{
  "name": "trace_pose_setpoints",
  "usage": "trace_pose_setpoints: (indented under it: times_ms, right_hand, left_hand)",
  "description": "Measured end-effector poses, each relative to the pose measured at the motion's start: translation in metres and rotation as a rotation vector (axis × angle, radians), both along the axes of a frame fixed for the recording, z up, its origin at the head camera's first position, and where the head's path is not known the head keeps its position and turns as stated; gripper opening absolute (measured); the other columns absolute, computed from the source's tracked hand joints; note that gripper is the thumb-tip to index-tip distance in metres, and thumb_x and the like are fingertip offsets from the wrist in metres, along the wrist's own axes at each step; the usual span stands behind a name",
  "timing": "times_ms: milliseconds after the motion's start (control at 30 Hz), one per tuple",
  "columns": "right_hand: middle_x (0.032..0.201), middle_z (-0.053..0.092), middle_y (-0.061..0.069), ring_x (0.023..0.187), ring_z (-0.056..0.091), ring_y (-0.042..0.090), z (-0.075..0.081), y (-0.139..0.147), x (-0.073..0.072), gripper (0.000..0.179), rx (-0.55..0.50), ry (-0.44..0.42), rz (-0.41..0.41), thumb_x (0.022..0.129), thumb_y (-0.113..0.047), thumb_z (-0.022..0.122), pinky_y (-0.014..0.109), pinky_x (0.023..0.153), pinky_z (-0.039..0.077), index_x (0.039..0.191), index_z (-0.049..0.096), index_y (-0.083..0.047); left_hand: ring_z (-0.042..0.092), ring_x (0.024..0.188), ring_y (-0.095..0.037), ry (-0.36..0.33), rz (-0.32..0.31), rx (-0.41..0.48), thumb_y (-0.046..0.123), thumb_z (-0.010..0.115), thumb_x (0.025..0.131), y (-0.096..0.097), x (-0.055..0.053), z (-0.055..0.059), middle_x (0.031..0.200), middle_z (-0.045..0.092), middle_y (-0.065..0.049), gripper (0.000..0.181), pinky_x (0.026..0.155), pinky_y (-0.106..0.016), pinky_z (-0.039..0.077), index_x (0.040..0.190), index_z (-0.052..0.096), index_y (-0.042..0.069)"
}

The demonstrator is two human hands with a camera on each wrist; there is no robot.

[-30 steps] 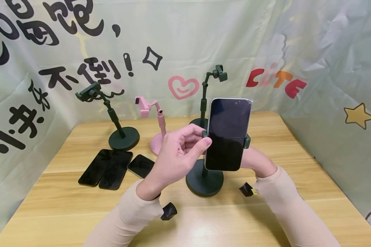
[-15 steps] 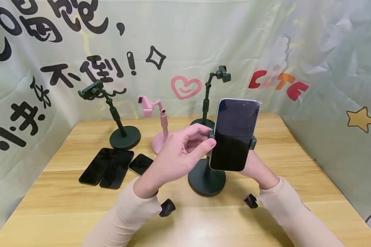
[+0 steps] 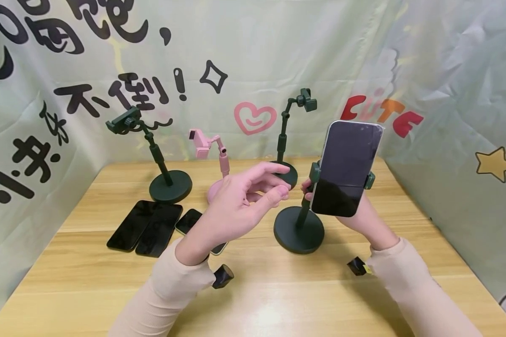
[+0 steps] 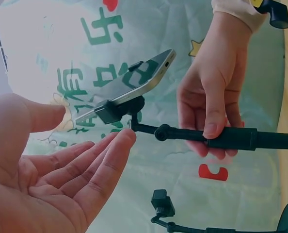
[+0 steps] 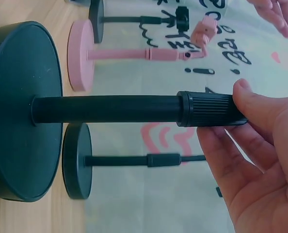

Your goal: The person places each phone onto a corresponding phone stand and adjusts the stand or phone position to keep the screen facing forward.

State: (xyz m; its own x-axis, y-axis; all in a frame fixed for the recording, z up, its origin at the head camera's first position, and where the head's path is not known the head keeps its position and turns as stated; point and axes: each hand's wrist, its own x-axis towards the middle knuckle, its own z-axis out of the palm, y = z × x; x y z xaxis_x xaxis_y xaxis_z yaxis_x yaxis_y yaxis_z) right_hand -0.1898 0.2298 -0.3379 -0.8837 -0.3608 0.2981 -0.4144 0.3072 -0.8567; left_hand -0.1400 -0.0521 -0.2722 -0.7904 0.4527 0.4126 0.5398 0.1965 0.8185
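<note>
A smartphone (image 3: 347, 169) with a dark screen sits upright, slightly tilted, in the clamp of a dark green phone stand (image 3: 299, 230). My right hand (image 3: 364, 220) grips the stand's ribbed collar (image 5: 209, 108), thumb on one side and fingers on the other, partly hidden behind the phone in the head view. To the left of the phone, my left hand (image 3: 240, 201) holds nothing, its fingers loosely extended and apart from the stand. The left wrist view shows the clamp (image 4: 110, 111) around the phone's edges, near my left fingertips.
Behind stand another green stand (image 3: 281, 140), a pink stand (image 3: 223, 164) and a green stand (image 3: 168, 186) at the left, their clamps without phones. Two dark phones (image 3: 158, 229) lie side by side on the wooden table (image 3: 270, 299). One more phone (image 3: 189, 220) is partly under my left forearm.
My left hand has let go of the clamp's left side. My right hand has moved the stand and its phone to the right and farther back, away from the left hand.
</note>
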Motion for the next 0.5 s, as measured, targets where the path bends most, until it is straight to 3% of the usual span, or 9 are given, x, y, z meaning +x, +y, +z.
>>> trace_pose_setpoints:
  times_ms: [33,133,167,267,500]
  right_hand:
    - [0.116,0.076,0.014,0.107,0.073,0.023,0.001,-0.001,-0.003,0.024,-0.047,0.04,0.046,0.1,0.001,0.07,0.023,0.097,0.059,0.122,0.065,0.008]
    - [0.107,0.076,-0.003,0.1,0.072,0.012,0.005,0.001,-0.006,0.02,-0.036,0.106,0.037,0.097,0.004,0.072,0.015,0.092,0.056,0.117,0.071,0.004]
    - [0.105,0.076,-0.008,0.098,0.071,0.01,0.007,0.002,-0.007,0.019,0.015,0.136,0.008,0.097,0.003,0.073,0.013,0.09,0.054,0.116,0.073,0.002]
    - [0.104,0.075,-0.013,0.098,0.07,0.008,0.011,0.005,-0.011,0.02,0.042,0.108,-0.029,0.098,0.002,0.072,0.013,0.089,0.055,0.118,0.073,0.006]
    - [0.105,0.076,-0.02,0.099,0.072,-0.003,0.008,0.022,-0.033,0.027,0.033,0.018,-0.108,0.1,-0.007,0.075,0.012,0.09,0.055,0.123,0.071,0.005]
  left_hand:
    - [0.078,0.097,-0.003,0.008,0.006,-0.009,0.018,0.071,0.105,-0.001,0.0,0.0,0.111,0.08,0.004,0.031,0.089,-0.027,0.064,0.135,0.068,0.016]
    - [0.077,0.096,-0.003,0.036,0.036,-0.046,0.022,0.071,0.105,-0.003,-0.002,0.0,0.11,0.08,0.009,0.031,0.087,-0.026,0.064,0.135,0.069,0.02]
    - [0.077,0.097,-0.002,0.045,0.046,-0.059,0.023,0.071,0.105,-0.004,-0.003,0.0,0.109,0.08,0.011,0.031,0.087,-0.026,0.064,0.135,0.069,0.021]
    - [0.076,0.097,-0.001,0.064,0.072,-0.093,0.025,0.072,0.105,-0.007,-0.005,-0.001,0.108,0.079,0.014,0.031,0.087,-0.025,0.063,0.136,0.069,0.023]
    - [0.075,0.098,0.0,0.06,0.061,-0.11,0.024,0.071,0.105,-0.012,-0.011,-0.004,0.11,0.079,0.011,0.033,0.085,-0.028,0.064,0.137,0.068,0.021]
